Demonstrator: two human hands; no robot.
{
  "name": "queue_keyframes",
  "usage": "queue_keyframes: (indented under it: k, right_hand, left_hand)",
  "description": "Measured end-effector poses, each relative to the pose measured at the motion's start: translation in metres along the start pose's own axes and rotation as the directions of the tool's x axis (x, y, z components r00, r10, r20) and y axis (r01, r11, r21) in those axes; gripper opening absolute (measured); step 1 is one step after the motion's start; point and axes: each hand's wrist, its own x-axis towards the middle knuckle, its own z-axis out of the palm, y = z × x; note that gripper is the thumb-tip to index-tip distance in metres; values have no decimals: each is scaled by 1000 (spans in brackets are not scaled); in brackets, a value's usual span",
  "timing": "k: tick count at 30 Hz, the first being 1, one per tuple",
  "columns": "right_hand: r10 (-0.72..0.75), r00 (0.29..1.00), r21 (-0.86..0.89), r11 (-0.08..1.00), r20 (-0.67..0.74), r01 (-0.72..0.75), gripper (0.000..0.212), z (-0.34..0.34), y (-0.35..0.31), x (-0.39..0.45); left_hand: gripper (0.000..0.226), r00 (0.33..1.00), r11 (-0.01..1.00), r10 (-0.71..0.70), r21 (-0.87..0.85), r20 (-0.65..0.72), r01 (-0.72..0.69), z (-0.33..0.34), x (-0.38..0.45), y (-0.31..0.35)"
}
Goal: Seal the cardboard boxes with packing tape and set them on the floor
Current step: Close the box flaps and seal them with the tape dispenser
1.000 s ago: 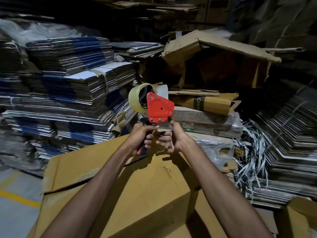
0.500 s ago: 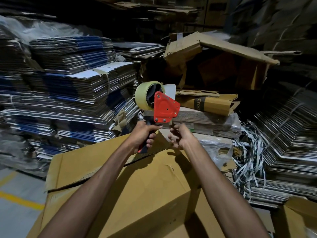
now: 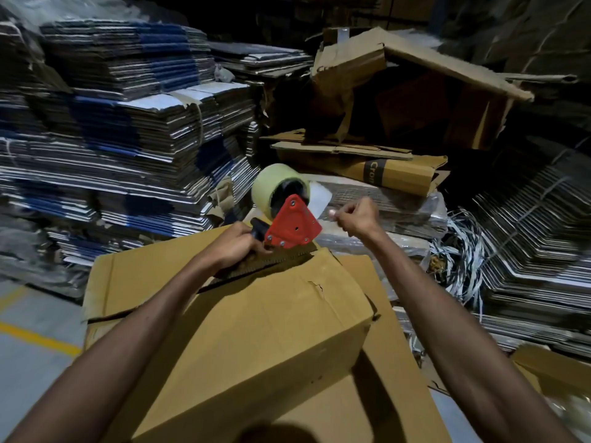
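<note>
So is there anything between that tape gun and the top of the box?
Nothing visible. The tape gun, gripped by the left hand, sits right at the far top edge of the cardboard box.

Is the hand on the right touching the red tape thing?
Apart. In the head view the right hand is off to the side of the red tape dispenser, with dark background showing between them. The left hand holds its handle.

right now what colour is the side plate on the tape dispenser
Red, clearest in the head view: the tape dispenser has a red side plate.
</note>
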Motion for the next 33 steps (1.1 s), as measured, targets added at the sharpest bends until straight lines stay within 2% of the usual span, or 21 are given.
queue_keyframes:
  k: [3,7,9,12,22,26,33]
  right_hand:
    - [27,998,-65,997,-55,-30,34,-19,27,12]
    - [34,998,-116,992,-51,-40,33,-19,45,16]
    - [34,999,-153,987,-33,-39,32,-10,45,18]
    - [44,999,-164,985,6,-43,28,2,46,21]
    - [24,998,-148,989,54,-16,23,10,65,28]
    - [12,998,-148,989,57,-3,23,13,68,32]
    - [9,998,-111,994,62,-2,27,21,88,31]
  left_hand:
    - [17,999,999,-36,16,12,36,-17,-13,-30]
    - [40,989,989,-125,-69,81,131,-25,-22,-61]
    - [41,985,987,-144,-56,93,150,-25,-22,-68]
    - [38,987,991,-136,12,81,136,-25,-20,-75]
    - [26,984,990,-131,62,118,124,-26,-12,-86]
    - [31,987,992,-113,68,113,106,-26,-12,-88]
    - [39,978,985,-170,48,119,165,-23,-11,-88]
